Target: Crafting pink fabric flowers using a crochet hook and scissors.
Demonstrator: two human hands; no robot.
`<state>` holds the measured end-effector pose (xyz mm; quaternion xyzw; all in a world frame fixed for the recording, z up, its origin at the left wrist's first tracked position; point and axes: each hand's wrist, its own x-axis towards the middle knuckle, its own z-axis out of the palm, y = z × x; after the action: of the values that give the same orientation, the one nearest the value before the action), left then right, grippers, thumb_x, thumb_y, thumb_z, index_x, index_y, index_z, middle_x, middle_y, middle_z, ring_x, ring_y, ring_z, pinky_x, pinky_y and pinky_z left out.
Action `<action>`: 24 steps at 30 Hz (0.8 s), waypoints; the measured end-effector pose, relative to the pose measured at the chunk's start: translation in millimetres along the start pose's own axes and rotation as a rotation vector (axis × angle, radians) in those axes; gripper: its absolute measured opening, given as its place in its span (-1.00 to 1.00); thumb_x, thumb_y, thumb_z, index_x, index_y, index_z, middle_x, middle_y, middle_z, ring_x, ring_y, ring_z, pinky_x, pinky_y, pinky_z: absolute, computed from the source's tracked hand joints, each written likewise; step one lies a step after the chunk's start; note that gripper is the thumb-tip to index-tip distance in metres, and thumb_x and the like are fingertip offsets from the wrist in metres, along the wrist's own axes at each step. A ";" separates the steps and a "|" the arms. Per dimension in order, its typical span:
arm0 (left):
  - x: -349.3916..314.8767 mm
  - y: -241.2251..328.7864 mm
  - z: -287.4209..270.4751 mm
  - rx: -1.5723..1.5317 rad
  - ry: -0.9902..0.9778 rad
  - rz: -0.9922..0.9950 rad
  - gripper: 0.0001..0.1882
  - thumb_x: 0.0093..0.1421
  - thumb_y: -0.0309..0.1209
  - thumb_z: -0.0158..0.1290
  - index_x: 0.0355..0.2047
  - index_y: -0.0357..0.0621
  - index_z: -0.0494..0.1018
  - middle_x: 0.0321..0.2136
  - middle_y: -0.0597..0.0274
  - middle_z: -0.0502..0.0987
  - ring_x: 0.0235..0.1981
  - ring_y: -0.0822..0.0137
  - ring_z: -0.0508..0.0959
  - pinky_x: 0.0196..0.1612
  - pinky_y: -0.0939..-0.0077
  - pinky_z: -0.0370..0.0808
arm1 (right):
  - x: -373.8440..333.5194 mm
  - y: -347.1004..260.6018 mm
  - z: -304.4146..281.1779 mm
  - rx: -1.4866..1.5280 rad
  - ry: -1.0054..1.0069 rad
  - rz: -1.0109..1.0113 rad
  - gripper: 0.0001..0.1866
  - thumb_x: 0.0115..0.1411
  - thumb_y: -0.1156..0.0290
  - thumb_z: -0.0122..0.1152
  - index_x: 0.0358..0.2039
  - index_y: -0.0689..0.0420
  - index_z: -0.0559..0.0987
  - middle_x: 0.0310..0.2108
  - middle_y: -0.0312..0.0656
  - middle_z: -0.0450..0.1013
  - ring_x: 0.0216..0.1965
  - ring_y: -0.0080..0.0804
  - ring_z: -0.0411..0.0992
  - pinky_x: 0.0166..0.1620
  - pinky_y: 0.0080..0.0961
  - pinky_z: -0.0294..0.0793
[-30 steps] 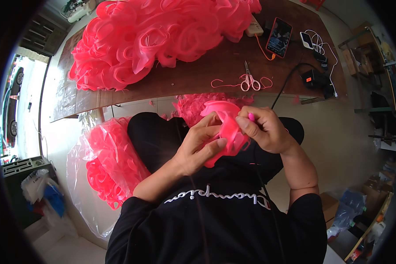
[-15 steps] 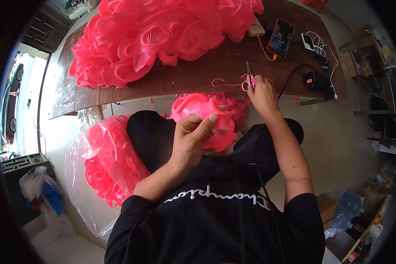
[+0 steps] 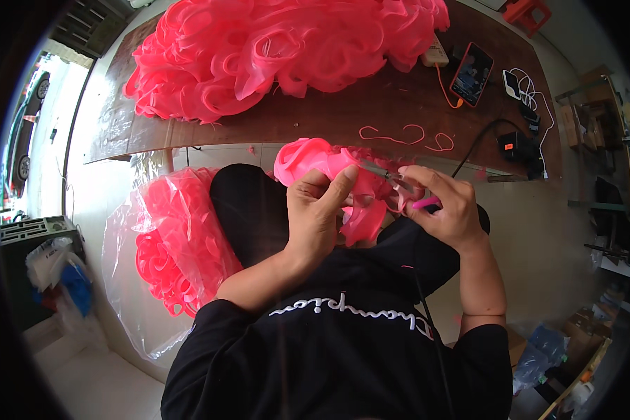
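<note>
Pink ruffled plastic, a curled flower-like piece, sits in your lap just below the near edge of the brown wooden tabletop. Your left hand grips it from the near side, thumb pressed up against the ruffle and the other fingers curled around its underside. Your right hand is closed around the pink handles of a pair of scissors, whose metal blades point left into the ruffled piece; whether the blades are parted you cannot tell from here.

On the tabletop, a large heap of the same pink ruffled plastic pieces fills the far-left part and spreads toward the middle. Near the far-right corner lie a smartphone with a lit screen, an orange cable beside it, and a white charger with white cord. A black power adapter rests at the right end, close to the near edge. Thin pink trimmed strips curl on the bare wood near the near edge, just beyond your hands.

To your left, on the floor beside your knee, a clear plastic bag stuffed with pink ruffled pieces leans against your leg.
</note>
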<state>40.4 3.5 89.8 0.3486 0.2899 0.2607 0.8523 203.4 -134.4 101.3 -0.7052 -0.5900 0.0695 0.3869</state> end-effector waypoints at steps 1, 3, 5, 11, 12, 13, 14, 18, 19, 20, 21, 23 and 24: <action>-0.5 1.1 0.7 0.022 -0.002 -0.023 -0.86 0.28 -0.47 0.08 -0.25 -0.31 0.53 -0.36 0.14 0.62 -0.47 0.42 0.62 -0.37 0.52 0.64 | -1.7 -1.0 -0.7 -0.053 -0.015 -0.048 -0.52 -0.13 0.60 0.38 -0.10 0.19 0.54 -0.37 -0.15 0.55 -0.43 -0.34 0.57 -0.40 -0.51 0.54; 2.2 -4.5 -5.0 0.028 -0.014 0.002 -0.86 0.28 -0.47 0.08 -0.25 -0.31 0.53 -0.36 0.14 0.62 -0.49 0.42 0.62 -0.37 0.53 0.64 | -2.8 -1.2 -2.3 -0.088 -0.017 -0.057 -0.49 -0.17 0.61 0.40 -0.11 0.18 0.54 -0.33 -0.15 0.56 -0.42 -0.34 0.57 -0.37 -0.50 0.56; 2.2 -3.6 -4.3 0.034 -0.024 0.026 -0.86 0.28 -0.47 0.08 -0.25 -0.31 0.53 -0.36 0.14 0.62 -0.51 0.42 0.62 -0.38 0.53 0.64 | -3.3 -0.4 -1.3 -0.089 0.011 -0.064 -0.48 -0.18 0.63 0.40 -0.11 0.19 0.54 -0.29 -0.12 0.57 -0.42 -0.33 0.58 -0.36 -0.50 0.56; -1.5 -0.9 -0.3 0.054 0.000 -0.010 -0.87 0.28 -0.46 0.08 -0.27 -0.29 0.53 -0.43 0.17 0.61 -0.54 0.42 0.61 -0.41 0.57 0.61 | -5.4 -0.7 -1.1 -0.081 -0.016 -0.042 -0.48 -0.18 0.66 0.38 -0.10 0.20 0.54 -0.27 -0.09 0.58 -0.39 -0.32 0.58 -0.34 -0.50 0.57; -1.7 -2.6 -1.7 0.084 -0.018 0.016 -0.87 0.28 -0.46 0.09 -0.28 -0.29 0.54 -0.44 0.18 0.61 -0.54 0.43 0.61 -0.42 0.59 0.60 | -5.2 -0.9 -0.5 -0.081 -0.015 -0.042 -0.48 -0.18 0.66 0.38 -0.10 0.20 0.54 -0.27 -0.09 0.58 -0.39 -0.32 0.58 -0.34 -0.50 0.57; -1.7 -4.1 -2.9 0.113 -0.037 0.042 -0.87 0.27 -0.46 0.09 -0.29 -0.29 0.54 -0.45 0.19 0.61 -0.54 0.44 0.60 -0.43 0.61 0.59 | -4.5 -1.3 0.5 -0.078 -0.013 -0.044 -0.48 -0.18 0.67 0.38 -0.10 0.20 0.55 -0.28 -0.10 0.58 -0.39 -0.32 0.59 -0.34 -0.50 0.58; -1.8 -5.2 -3.1 0.114 -0.038 0.042 -0.87 0.27 -0.46 0.09 -0.29 -0.29 0.54 -0.45 0.19 0.61 -0.54 0.44 0.60 -0.43 0.61 0.59 | -4.1 -1.8 0.8 -0.075 -0.010 -0.045 -0.48 -0.18 0.68 0.38 -0.10 0.20 0.55 -0.29 -0.10 0.58 -0.38 -0.31 0.59 -0.33 -0.50 0.58; -1.3 -8.9 -5.7 0.197 -0.026 0.123 -0.88 0.25 -0.47 0.12 -0.33 -0.29 0.55 -0.49 0.25 0.60 -0.55 0.52 0.56 -0.44 0.66 0.56 | -6.2 -6.2 -1.6 -0.088 -0.019 -0.030 -0.48 -0.18 0.69 0.38 -0.10 0.21 0.55 -0.30 -0.11 0.58 -0.37 -0.31 0.59 -0.33 -0.50 0.58; -1.2 -9.2 -6.4 0.255 -0.040 0.166 -0.89 0.24 -0.47 0.14 -0.35 -0.29 0.55 -0.50 0.27 0.59 -0.54 0.55 0.55 -0.44 0.67 0.55 | -6.5 -6.9 -2.1 -0.089 -0.021 -0.025 -0.48 -0.19 0.69 0.38 -0.11 0.21 0.56 -0.31 -0.11 0.58 -0.37 -0.31 0.60 -0.32 -0.50 0.58; -1.7 -8.8 -5.4 0.255 -0.040 0.166 -0.89 0.24 -0.47 0.14 -0.35 -0.29 0.55 -0.50 0.27 0.59 -0.54 0.55 0.55 -0.44 0.67 0.55 | -6.4 -7.6 -2.6 -0.090 -0.023 -0.020 -0.48 -0.19 0.69 0.37 -0.11 0.21 0.56 -0.31 -0.11 0.58 -0.37 -0.31 0.60 -0.32 -0.49 0.58; -2.6 -8.1 -3.7 0.323 -0.033 0.229 -0.89 0.24 -0.47 0.14 -0.35 -0.30 0.55 -0.51 0.28 0.59 -0.55 0.56 0.55 -0.45 0.67 0.54 | -6.3 -8.6 -3.2 -0.091 -0.023 -0.020 -0.48 -0.19 0.69 0.37 -0.11 0.21 0.56 -0.31 -0.11 0.58 -0.37 -0.31 0.60 -0.32 -0.49 0.58; -4.0 -8.1 -3.4 0.392 -0.026 0.292 -0.89 0.24 -0.47 0.15 -0.35 -0.30 0.55 -0.52 0.29 0.58 -0.55 0.57 0.54 -0.45 0.68 0.53 | -6.4 -10.5 -4.3 -0.111 -0.026 -0.032 -0.47 -0.20 0.70 0.37 -0.11 0.21 0.56 -0.29 -0.10 0.59 -0.37 -0.30 0.60 -0.31 -0.48 0.59; -4.5 -8.8 -4.6 0.427 -0.017 0.297 -0.88 0.24 -0.46 0.15 -0.35 -0.29 0.55 -0.52 0.29 0.58 -0.55 0.55 0.55 -0.47 0.69 0.51 | -6.6 -10.7 -4.4 -0.112 -0.025 -0.032 -0.47 -0.20 0.70 0.37 -0.11 0.21 0.56 -0.29 -0.10 0.59 -0.37 -0.30 0.60 -0.31 -0.48 0.59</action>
<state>36.4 -2.8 82.0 0.5616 0.2767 0.3128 0.7143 195.6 -142.2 108.7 -0.7151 -0.6092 0.0391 0.3405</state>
